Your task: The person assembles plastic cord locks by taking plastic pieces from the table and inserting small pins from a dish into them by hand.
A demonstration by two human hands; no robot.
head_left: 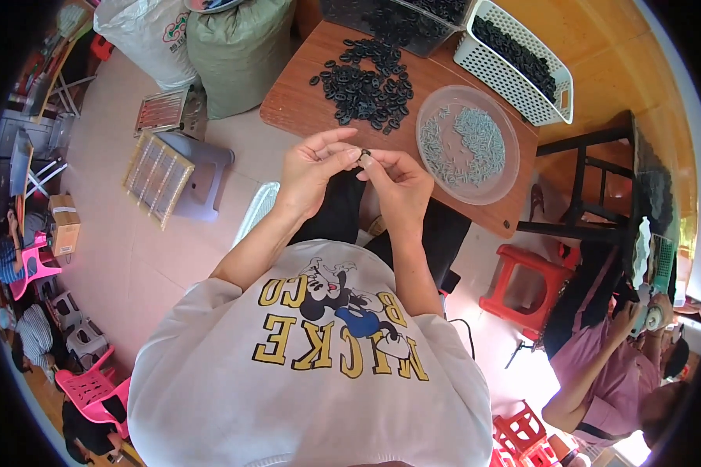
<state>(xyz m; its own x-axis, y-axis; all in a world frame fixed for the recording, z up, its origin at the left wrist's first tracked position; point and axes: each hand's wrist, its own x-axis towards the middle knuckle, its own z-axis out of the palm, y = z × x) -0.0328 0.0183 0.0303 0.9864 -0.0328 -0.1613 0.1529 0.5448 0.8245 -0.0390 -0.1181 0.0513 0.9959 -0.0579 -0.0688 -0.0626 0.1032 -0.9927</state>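
Note:
Both my hands meet in front of me, just off the near edge of the wooden table. My left hand pinches a small dark piece between thumb and fingertips. From the other side my right hand closes its thumb and forefinger on the same piece. It looks like the black oval parts heaped on the table beyond, though my fingers cover most of it. To the right of the heap, a round clear tray holds many small pale blue-grey screw-like pins.
A white perforated basket and a clear bin, both with black parts, stand at the table's back. Full sacks and a grey stool are left. A red stool and a co-worker in pink are right.

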